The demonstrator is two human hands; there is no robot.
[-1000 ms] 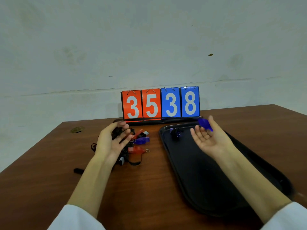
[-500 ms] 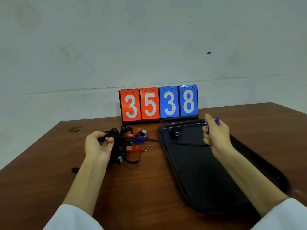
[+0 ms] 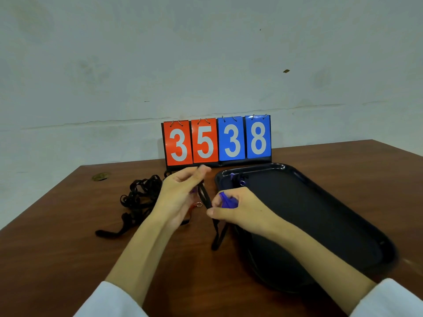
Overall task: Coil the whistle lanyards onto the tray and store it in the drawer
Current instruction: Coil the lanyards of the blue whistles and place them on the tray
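The black fabric lanyard strap (image 3: 204,196) runs steeply between the hands. The left hand (image 3: 178,195) pinches its upper end. The right hand (image 3: 240,210) grips the blue plastic whistle (image 3: 225,201) and pinches the strap below, with the loop dangling. The black plastic tray (image 3: 320,213) lies just to the right, nearest the right hand.

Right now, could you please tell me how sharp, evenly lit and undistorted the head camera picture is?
Head view: soft, even light, scoreboard digits crisp; head view: glare streaks on the tray at its far rim; head view: wide-angle lens bows the wall seam; head view: left hand, right hand, black lanyard and blue whistle slightly soft.
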